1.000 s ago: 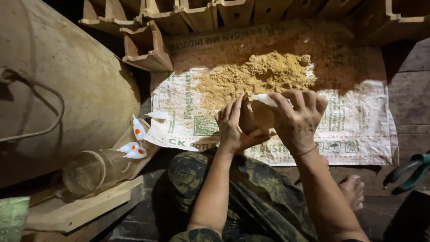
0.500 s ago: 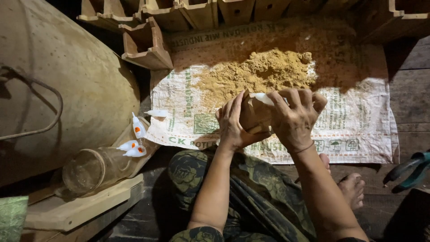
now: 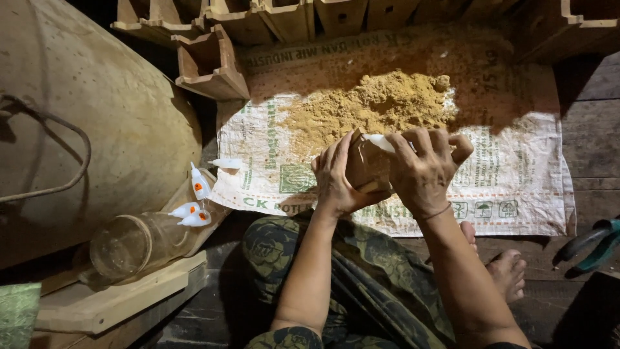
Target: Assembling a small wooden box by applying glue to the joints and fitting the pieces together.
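Both hands, left hand (image 3: 336, 184) and right hand (image 3: 423, 171), had fingers wrapped around a small brown box (image 3: 367, 167), held above the sack (image 3: 516, 168) just below the powder heap (image 3: 371, 103).

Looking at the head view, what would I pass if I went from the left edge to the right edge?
Big tan curved drum → clear glass jar lying on its side → small white squeeze bottles → left hand → brown wooden piece held in both hands → right hand → green-handled pliers.
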